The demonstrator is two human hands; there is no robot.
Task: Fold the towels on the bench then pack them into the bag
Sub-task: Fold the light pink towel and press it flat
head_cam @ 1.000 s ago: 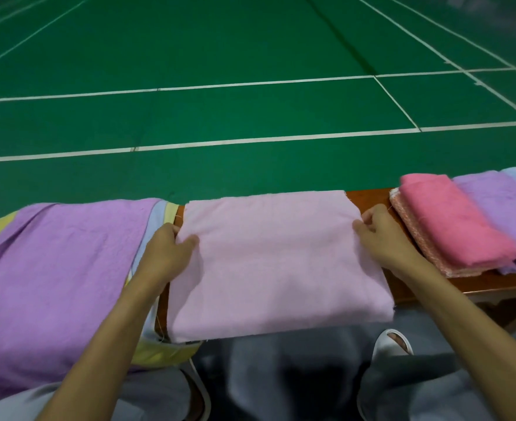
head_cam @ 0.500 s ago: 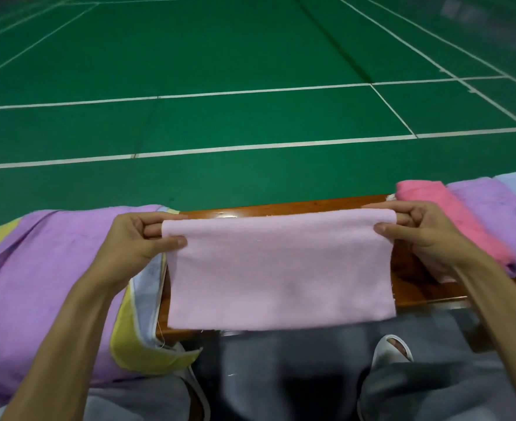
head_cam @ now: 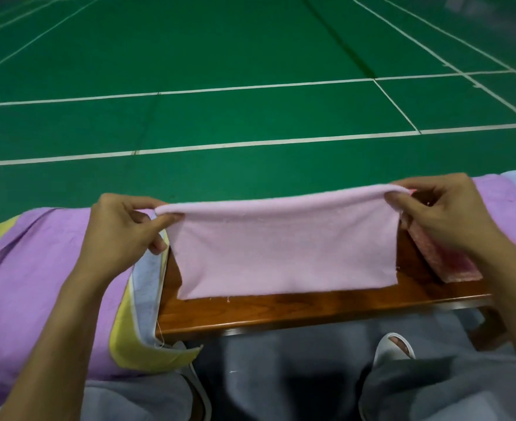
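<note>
At its top corners, left hand (head_cam: 123, 235) and right hand (head_cam: 442, 220) each pinch the pale pink doubled cloth towel (head_cam: 287, 253), which hangs over the brown wooden bench (head_cam: 311, 311). A slack pinch could let its layers slip askew, or a swing could nudge the folded reddish towel (head_cam: 448, 261) just beside it.

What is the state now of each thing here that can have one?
light pink towel: doubled over, held up by its top corners, hanging to the bench.
left hand: pinches its left corner.
right hand: pinches its right corner.
left purple towel: unfolded, draped.
red patterned towel: folded, lying on the bench.
</note>
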